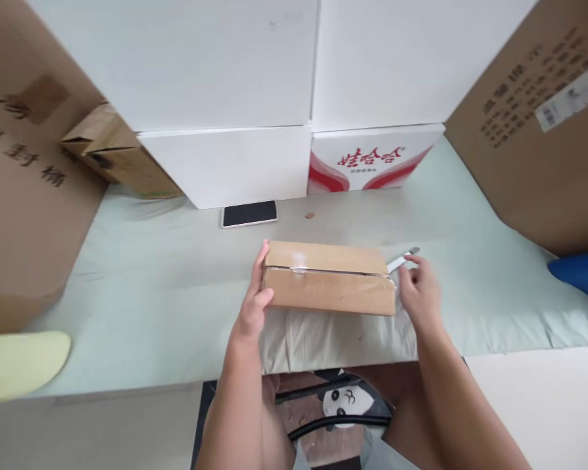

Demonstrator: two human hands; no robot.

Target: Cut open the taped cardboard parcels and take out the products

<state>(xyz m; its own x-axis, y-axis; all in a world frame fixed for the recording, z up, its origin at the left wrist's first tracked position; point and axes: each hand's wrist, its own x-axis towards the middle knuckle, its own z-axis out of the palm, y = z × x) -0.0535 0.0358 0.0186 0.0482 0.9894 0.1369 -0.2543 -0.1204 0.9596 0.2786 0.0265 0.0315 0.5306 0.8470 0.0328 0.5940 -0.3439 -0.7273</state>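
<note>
A brown cardboard box (330, 290) lies near the front edge of the cloth-covered surface. Along its top runs a seam, with clear tape at the left part and a dark gap. My left hand (255, 303) grips the box's left end, thumb on the near side and fingers at the far side. Off the right end, my right hand (420, 290) is closed on a slim white utility knife (398, 263). The knife's grey end points away to the upper right, while its other end is close to the box's corner. Whether it touches the cardboard I cannot tell.
A phone (249, 213) and a small brown scrap (310, 215) lie behind the box. White cartons (225, 166) form a wall at the back. Large brown cartons (543, 130) stand at both sides. A yellow-green object (24, 362) is at left, a blue one (581, 274) at right.
</note>
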